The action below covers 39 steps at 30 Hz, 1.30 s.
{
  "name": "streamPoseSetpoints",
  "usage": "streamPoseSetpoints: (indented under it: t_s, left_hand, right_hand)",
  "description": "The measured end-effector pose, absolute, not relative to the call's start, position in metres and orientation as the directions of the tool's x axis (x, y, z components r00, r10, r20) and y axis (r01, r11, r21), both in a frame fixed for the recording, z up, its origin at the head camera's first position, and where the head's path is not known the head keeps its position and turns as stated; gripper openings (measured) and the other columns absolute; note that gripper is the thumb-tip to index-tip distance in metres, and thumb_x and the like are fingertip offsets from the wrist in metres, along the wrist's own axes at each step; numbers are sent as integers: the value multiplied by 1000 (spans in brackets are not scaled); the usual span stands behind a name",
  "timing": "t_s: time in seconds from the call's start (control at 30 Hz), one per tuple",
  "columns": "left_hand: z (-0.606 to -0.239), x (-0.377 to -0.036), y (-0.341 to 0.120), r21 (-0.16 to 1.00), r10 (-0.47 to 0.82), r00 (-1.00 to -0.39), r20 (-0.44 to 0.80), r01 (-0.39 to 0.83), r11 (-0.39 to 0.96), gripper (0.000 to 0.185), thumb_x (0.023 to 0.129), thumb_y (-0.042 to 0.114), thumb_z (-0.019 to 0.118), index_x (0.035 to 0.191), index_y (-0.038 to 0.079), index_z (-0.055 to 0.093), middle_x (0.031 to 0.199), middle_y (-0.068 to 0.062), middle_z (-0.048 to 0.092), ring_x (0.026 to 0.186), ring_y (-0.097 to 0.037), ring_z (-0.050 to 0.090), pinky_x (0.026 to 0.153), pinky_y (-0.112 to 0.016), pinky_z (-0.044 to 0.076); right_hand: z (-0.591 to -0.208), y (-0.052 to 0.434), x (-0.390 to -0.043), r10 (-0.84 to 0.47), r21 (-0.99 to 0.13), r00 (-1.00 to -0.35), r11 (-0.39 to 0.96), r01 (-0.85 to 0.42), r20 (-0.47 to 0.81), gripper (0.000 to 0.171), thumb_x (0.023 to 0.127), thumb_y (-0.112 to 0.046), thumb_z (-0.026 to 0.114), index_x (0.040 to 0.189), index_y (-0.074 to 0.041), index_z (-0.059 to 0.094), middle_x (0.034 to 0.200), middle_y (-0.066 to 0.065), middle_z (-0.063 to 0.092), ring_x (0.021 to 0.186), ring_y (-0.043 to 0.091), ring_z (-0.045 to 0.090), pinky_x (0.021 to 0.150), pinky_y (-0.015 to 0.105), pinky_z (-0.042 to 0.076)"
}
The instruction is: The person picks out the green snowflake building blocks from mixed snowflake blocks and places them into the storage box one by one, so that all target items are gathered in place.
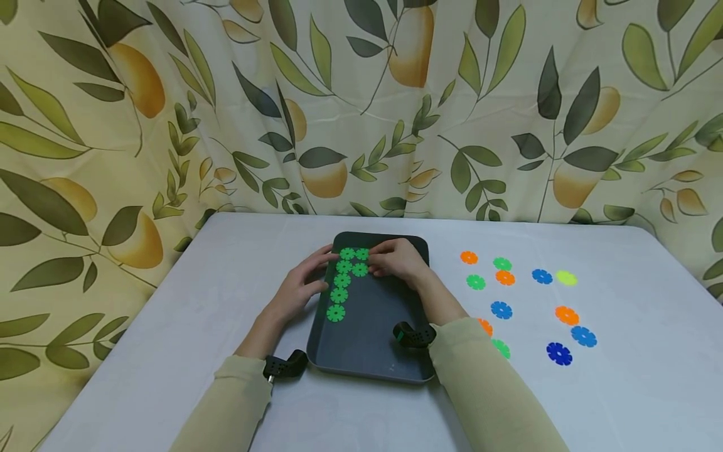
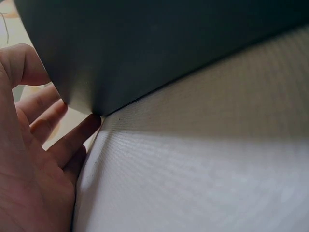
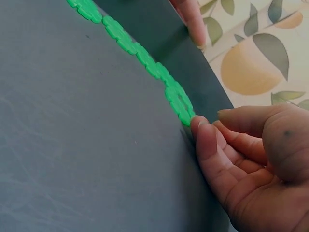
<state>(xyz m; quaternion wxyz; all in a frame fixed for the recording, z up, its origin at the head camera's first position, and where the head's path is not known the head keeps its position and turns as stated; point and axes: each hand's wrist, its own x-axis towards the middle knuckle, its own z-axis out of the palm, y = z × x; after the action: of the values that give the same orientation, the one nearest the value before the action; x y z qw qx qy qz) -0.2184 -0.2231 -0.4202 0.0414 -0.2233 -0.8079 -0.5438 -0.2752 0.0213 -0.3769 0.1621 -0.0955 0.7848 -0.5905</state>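
Note:
A dark grey tray (image 1: 367,339) lies on the white table (image 1: 226,282). Several green notched discs (image 1: 341,280) lie in it, joined in a column along its left side with a cluster at the far end. My right hand (image 1: 398,258) reaches over the tray's far end. Its curled fingers (image 3: 207,140) pinch the end green disc (image 3: 179,102) of the chain. My left hand (image 1: 302,285) rests against the tray's left outer wall (image 2: 145,53). Its fingers (image 2: 72,137) lie fairly straight beside the tray's corner, holding nothing.
Loose discs lie on the table right of the tray: orange (image 1: 469,257), green (image 1: 502,264), blue (image 1: 541,276), yellow (image 1: 567,278) and dark blue (image 1: 559,353). Two sit close by my right sleeve (image 1: 491,376). A leaf-patterned curtain (image 1: 361,107) hangs behind the table.

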Motion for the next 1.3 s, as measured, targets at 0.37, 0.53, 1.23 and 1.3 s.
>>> streamPoseSetpoints:
  t_s: [0.37, 0.53, 1.23, 1.3]
  left_hand:
    - [-420, -218, -222, 862, 314, -894, 319, 411, 296, 55, 85, 3, 56, 140, -2, 56, 160, -11, 36, 136, -36, 46, 114, -57, 27]
    - [-420, -217, -221, 865, 314, -895, 318, 409, 290, 55, 85, 3, 55, 140, -2, 56, 160, -11, 36, 137, -36, 46, 114, -57, 27]
    - [-419, -216, -222, 860, 307, -904, 298, 394, 325, 56, 86, 4, 56, 141, 2, 56, 161, -6, 36, 138, -32, 45, 115, -56, 26]
    - [-419, -217, -222, 860, 309, -903, 298, 394, 324, 56, 85, 4, 56, 141, 2, 56, 161, -6, 35, 138, -31, 45, 115, -56, 26]
  right_hand:
    - [-377, 23, -276, -354, -974, -926, 218, 59, -135, 34, 98, -4, 61, 126, 16, 59, 98, 22, 71, 76, 15, 70, 72, 26, 58]
    - [-375, 25, -276, -370, -978, -920, 201, 60, -132, 35, 98, -4, 61, 127, 16, 59, 100, 22, 71, 78, 16, 70, 73, 27, 58]
    - [-340, 59, -257, -442, -971, -897, 224, -78, -30, 42, 98, -13, 63, 131, 12, 57, 111, 24, 69, 100, 36, 69, 86, 33, 56]
    - [-338, 65, -253, -439, -971, -898, 225, -86, -22, 42, 98, -13, 64, 131, 11, 57, 110, 20, 69, 102, 39, 68, 86, 33, 56]
